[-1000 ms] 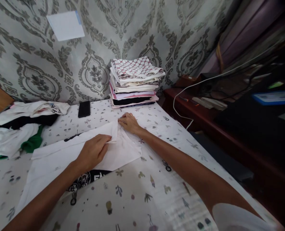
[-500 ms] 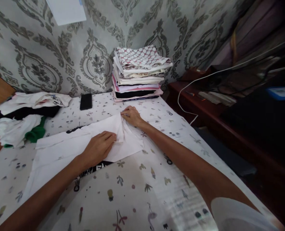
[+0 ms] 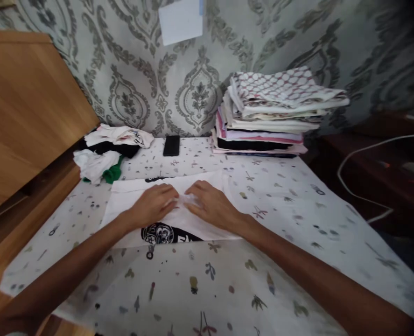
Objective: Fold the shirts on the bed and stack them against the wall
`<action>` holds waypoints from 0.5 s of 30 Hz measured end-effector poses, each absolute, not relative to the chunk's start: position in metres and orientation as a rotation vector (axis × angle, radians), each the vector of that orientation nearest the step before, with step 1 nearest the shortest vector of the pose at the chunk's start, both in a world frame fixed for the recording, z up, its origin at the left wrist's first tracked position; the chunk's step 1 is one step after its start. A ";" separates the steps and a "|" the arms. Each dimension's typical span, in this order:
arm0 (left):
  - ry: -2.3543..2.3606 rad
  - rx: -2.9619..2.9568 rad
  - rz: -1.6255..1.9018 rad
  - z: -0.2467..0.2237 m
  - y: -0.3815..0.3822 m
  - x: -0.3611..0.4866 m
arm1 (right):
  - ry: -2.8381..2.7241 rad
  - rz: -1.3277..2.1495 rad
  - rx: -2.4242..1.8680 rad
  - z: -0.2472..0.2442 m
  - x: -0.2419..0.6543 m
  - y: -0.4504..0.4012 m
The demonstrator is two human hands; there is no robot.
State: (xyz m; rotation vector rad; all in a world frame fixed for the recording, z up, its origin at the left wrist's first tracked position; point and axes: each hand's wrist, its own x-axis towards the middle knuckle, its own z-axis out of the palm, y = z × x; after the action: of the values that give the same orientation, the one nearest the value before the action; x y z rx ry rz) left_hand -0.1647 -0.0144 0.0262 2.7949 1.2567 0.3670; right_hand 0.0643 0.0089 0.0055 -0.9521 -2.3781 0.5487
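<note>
A white garment (image 3: 122, 198) with a black printed patch lies flattened in a long shape on the patterned bed sheet (image 3: 178, 289). My left hand (image 3: 154, 204) rests on its middle, fingers curled and pinching the white cloth. Close beside it, my right hand (image 3: 210, 205) also has thumb and fingers closed on the cloth. A small raised fold shows between the two hands. Part of the black print shows below my left hand, and a bit more at the garment's far edge.
Folded clothes (image 3: 266, 123) are stacked at the back right. A black phone (image 3: 171, 145) lies near the wall. Crumpled clothes (image 3: 98, 163) sit at the left by a wooden cabinet (image 3: 28, 112). A white cable (image 3: 354, 191) hangs at the right.
The view has turned left. My right hand has come from the garment's far right edge to its middle, near my left hand. The garment's right end now lies flatter.
</note>
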 end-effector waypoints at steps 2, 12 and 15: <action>1.540 2.740 0.235 0.030 -0.008 -0.209 | -2.498 0.508 -0.995 0.005 0.057 0.000; 2.255 1.927 0.557 0.015 0.000 -0.339 | -2.549 0.550 -1.104 0.001 0.057 0.004; 2.313 1.684 0.578 0.010 0.007 -0.340 | -2.423 0.627 -1.158 0.008 0.051 0.023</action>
State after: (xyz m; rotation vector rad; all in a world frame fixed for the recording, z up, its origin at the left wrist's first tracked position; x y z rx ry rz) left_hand -0.3396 0.0065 0.0099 1.6840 2.3134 0.5780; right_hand 0.0511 0.0232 0.0077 -1.1582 -2.4226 0.6271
